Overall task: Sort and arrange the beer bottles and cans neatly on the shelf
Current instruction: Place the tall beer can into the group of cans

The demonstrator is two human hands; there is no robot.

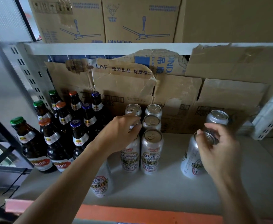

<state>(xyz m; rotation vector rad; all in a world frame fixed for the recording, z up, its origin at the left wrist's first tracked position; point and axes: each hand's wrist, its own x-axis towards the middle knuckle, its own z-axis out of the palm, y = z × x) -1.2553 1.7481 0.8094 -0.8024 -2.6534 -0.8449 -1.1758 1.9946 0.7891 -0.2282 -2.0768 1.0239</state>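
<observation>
Silver aluminium sits under both our hands. Our left hand (124, 131) curls its fingers over the top of a hidden can (133, 126) in the left file. Most of that can is covered, and we judge we are squaring it up behind the front can (130, 156). Our right hand (218, 147) grips the rim of a stray can (190, 160) from above, probably to carry it across, since it stands well apart from the rows. A lone can (217, 118) waits just behind it. Beside our left hand, the right file of cans (152, 151) runs straight back toward the cardboard backing (181, 97). An odd can (101, 183) stands below our left forearm, out of line. Farther left, brown beer bottles (58, 143) stand grouped by cap colour (green, orange, blue) on the grey shelf (165, 189).
</observation>
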